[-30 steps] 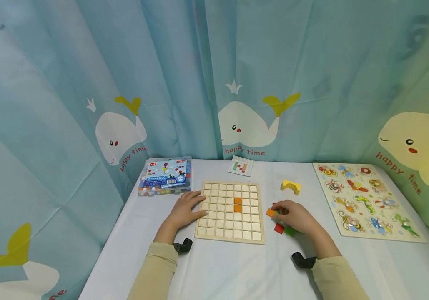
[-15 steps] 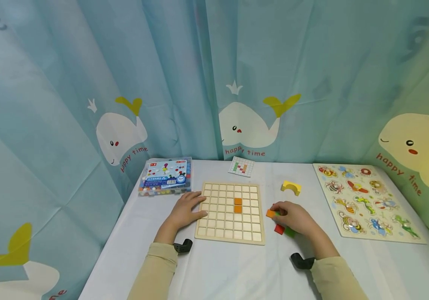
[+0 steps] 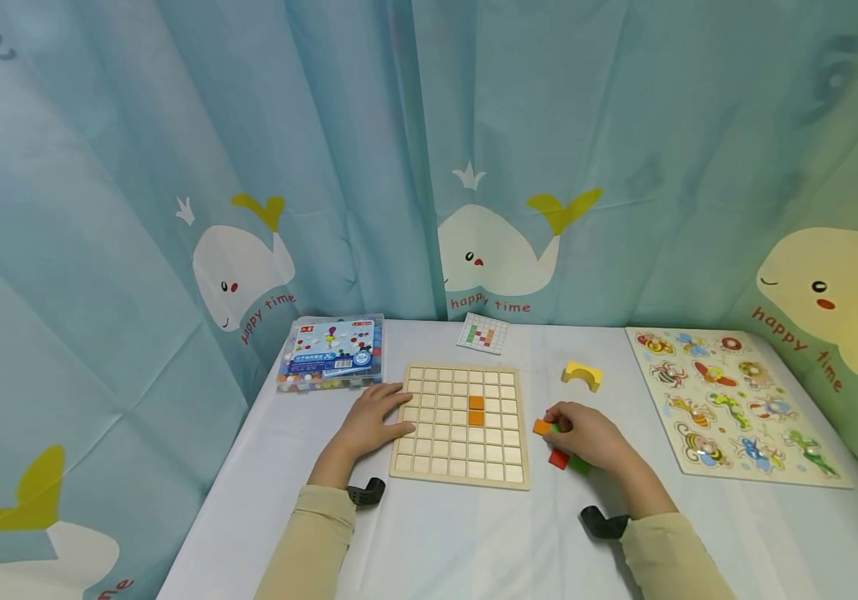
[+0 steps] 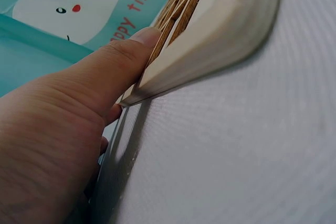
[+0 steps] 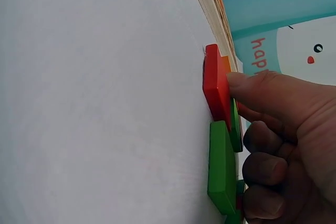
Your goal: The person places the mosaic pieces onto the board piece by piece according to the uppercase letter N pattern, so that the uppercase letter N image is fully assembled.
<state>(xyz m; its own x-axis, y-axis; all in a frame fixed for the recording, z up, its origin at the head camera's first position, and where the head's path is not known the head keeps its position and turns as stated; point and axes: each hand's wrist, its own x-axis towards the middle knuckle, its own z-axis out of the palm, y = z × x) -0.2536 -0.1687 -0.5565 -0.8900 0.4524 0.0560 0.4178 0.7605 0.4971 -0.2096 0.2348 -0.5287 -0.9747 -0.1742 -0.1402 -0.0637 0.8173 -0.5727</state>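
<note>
My left hand point(image 3: 370, 421) rests on the left edge of a wooden grid board point(image 3: 451, 479), its thumb over the rim in the left wrist view. Two orange square tiles point(image 3: 477, 410) sit in the board's cells. Just right of the board, my right hand point(image 3: 586, 431) pinches another orange tile point(image 3: 542, 427) between thumb and index finger, the other fingers curled. Close by lie a red tile point(image 5: 216, 85) and a green tile point(image 5: 222, 166). Part of the orange tile is hidden behind the red one in the right wrist view, and more green shows under my fingers.
A small pattern card point(image 3: 483, 332) lies beyond the board. At back left stands a clear plastic box point(image 3: 329, 350) of coloured beads. A yellow arch block point(image 3: 582, 374) sits behind my right hand; a picture puzzle board point(image 3: 736, 404) lies far right. A whale-print curtain point(image 3: 368, 167) surrounds the table.
My right hand shifts only slightly around the orange tile by the loose tiles. The left hand stays on the board's edge, and the tiles on the board have not moved.
</note>
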